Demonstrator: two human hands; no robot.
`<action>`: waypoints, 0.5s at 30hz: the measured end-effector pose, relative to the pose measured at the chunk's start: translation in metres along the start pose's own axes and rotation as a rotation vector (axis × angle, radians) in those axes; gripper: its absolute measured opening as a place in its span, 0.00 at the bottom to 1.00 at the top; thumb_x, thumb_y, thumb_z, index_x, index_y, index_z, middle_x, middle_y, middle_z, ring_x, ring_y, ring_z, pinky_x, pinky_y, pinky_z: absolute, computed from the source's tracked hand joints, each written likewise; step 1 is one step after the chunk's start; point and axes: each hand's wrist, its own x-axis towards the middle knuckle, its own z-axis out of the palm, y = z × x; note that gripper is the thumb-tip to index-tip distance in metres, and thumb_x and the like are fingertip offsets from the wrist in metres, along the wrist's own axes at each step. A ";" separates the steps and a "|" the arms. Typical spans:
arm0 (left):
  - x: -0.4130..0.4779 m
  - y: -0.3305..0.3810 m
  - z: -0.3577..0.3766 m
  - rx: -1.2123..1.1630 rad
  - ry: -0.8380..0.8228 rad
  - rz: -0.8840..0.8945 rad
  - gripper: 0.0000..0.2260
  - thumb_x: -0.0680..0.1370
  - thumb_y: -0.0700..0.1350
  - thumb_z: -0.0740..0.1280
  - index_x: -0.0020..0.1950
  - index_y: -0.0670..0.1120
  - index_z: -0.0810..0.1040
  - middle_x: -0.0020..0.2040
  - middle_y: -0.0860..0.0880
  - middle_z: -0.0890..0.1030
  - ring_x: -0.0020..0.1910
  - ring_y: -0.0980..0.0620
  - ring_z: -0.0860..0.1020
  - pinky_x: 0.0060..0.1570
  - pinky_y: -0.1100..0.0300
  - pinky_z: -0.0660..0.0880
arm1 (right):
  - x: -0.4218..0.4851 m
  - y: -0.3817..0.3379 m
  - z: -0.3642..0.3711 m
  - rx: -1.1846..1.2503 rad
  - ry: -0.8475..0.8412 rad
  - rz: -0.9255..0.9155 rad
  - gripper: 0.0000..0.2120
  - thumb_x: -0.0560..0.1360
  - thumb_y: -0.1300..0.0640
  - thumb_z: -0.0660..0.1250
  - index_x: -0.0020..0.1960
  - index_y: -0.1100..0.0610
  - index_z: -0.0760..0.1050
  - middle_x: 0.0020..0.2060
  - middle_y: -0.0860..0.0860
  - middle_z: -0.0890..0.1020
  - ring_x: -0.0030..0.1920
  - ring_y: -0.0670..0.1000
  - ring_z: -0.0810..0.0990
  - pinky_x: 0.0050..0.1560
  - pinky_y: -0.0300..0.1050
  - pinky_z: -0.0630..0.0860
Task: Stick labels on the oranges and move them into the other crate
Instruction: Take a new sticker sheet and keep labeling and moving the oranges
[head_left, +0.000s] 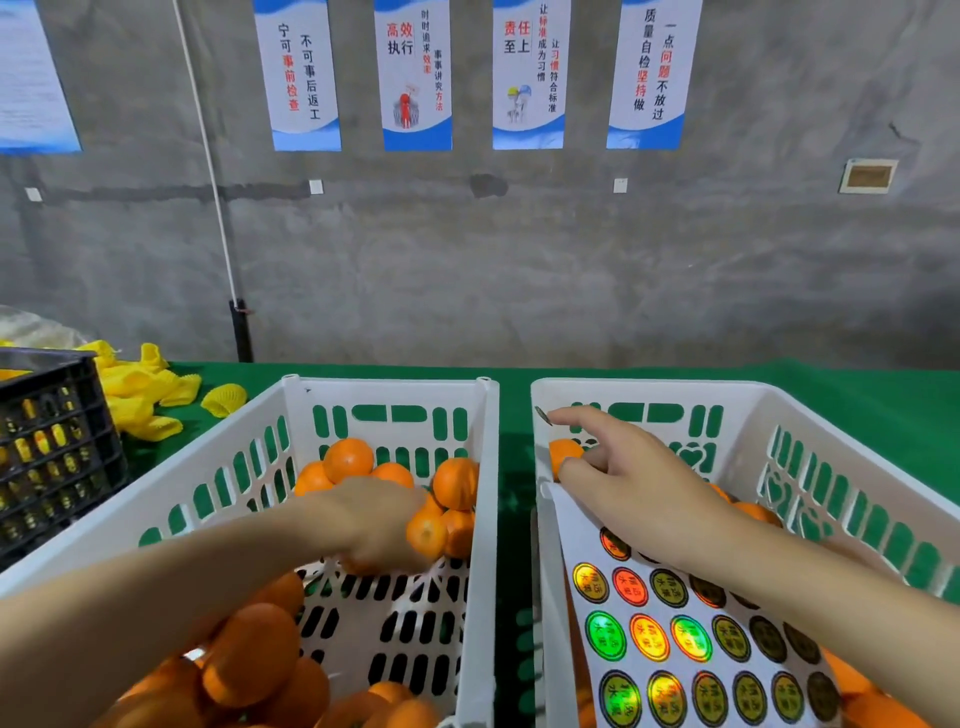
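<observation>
Two white crates sit side by side on the green surface (857, 400), and both hands are at work. The left hand (371, 519) is down in the left crate (389, 387), fingers curling onto the pile of oranges (348, 460) against its far wall. It is blurred, so I cannot tell whether one is clamped. The right hand (628, 483) hovers over the right crate (649, 387) with its forefinger out straight, gripping nothing. A peeled label (543, 415) clings to the fingertip, ready, I'd say, for the fruit the other hand brings. The label sheet (670, 639) leans inside that crate toward the near edge, handy for peeling. Labelled fruit is gathering beneath it, while plenty of oranges wait on the left.
</observation>
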 end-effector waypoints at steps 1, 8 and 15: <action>-0.002 -0.005 -0.011 -0.044 0.088 -0.037 0.24 0.71 0.67 0.62 0.56 0.50 0.75 0.47 0.51 0.80 0.44 0.51 0.78 0.45 0.53 0.76 | 0.001 0.000 -0.001 0.017 0.011 0.006 0.20 0.78 0.53 0.57 0.69 0.41 0.67 0.22 0.47 0.70 0.22 0.44 0.66 0.24 0.35 0.62; -0.014 -0.008 -0.040 -0.827 0.505 0.030 0.19 0.75 0.55 0.71 0.61 0.62 0.65 0.51 0.54 0.78 0.44 0.55 0.80 0.39 0.62 0.75 | 0.004 -0.014 -0.008 0.253 0.109 0.041 0.10 0.77 0.56 0.64 0.48 0.42 0.79 0.20 0.45 0.70 0.22 0.44 0.63 0.24 0.36 0.62; -0.032 0.044 -0.051 -1.191 0.418 0.393 0.33 0.64 0.44 0.74 0.62 0.69 0.68 0.58 0.42 0.77 0.49 0.41 0.82 0.48 0.43 0.81 | 0.000 -0.034 -0.022 0.344 0.063 0.004 0.13 0.73 0.57 0.63 0.45 0.41 0.82 0.19 0.44 0.65 0.21 0.45 0.61 0.24 0.37 0.61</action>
